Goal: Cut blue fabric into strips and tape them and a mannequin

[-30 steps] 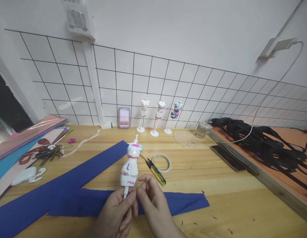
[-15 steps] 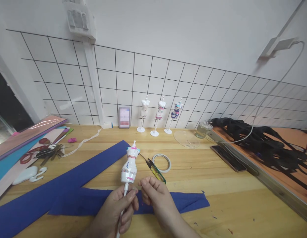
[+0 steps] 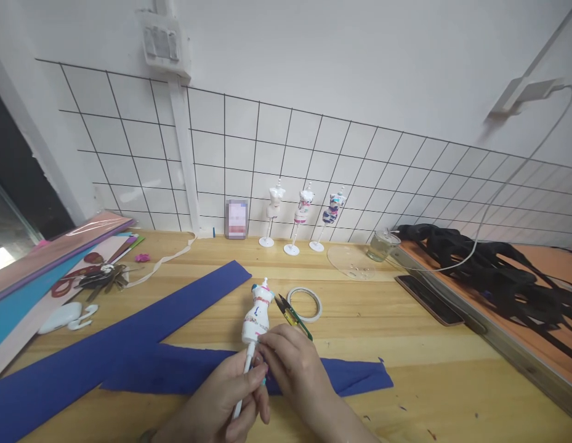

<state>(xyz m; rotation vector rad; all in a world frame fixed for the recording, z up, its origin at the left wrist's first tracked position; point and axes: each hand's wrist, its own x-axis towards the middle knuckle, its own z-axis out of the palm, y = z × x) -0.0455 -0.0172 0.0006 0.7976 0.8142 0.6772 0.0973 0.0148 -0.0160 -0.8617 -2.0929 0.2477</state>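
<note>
My left hand (image 3: 242, 384) is closed around the white pole of a miniature dress form (image 3: 257, 314), which leans slightly right. Its white torso carries coloured bands and small patches. My right hand (image 3: 290, 363) is pinched at the torso's lower edge; whatever sits between its fingertips is hidden. A speck of teal shows by my left fingers. Under both hands lies a strip of blue crepe-like material (image 3: 184, 369), and a longer blue strip (image 3: 128, 332) runs diagonally to the left. Just beyond my right hand are thread snips (image 3: 294, 317) and a roll of tape (image 3: 320, 306).
Three more small dress forms (image 3: 301, 212) stand along the gridded wall beside a propped phone (image 3: 236, 219). A glass jar (image 3: 380, 247), a clear disc (image 3: 348, 261) and a dark phone (image 3: 428, 299) lie right. Keys (image 3: 103, 278), red scissors (image 3: 77, 277) and coloured sheets (image 3: 31, 314) are left.
The dress form has turned and tilted to the right, and its top now sits lower. My right hand has come in against its lower edge. The whole view has shifted slightly.
</note>
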